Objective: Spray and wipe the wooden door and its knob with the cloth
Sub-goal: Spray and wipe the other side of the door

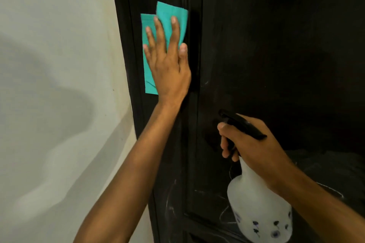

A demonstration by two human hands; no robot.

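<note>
- Left hand (167,59): fingers straight and spread, palm flat, pressing a folded teal cloth (162,25) against the left edge strip of the dark wooden door (276,45), just beside the raised moulding that borders the inner panel.
- Right hand (250,144): fingers curled round the neck and black trigger head of a white spray bottle (256,209), forefinger on the trigger; the nozzle points toward the door, lower than the cloth and to its right.
- Step in hand, as judged: wiping the edge strip, with the bottle held ready.
- To do it well: the palm should stay flat so that the whole cloth bears on the wood; strokes should run along the strip and overlap; the cloth edge should be worked into the moulding groove, where dirt likely gathers.
- The pale streaks low on the door, near the bottle, suggest that the lower panels need spray and wiping yet.
- Spray is best aimed at the wood, away from the pale wall (59,85) beside the frame.
- Hard to make out: the knob cannot be picked out; a dark shape just left of the right hand may be it, but the surface is too dark to tell.
- The liquid level in the bottle cannot be read, and its base is cut off by the lower frame edge.
- Whether the wood is wet cannot be told.
</note>
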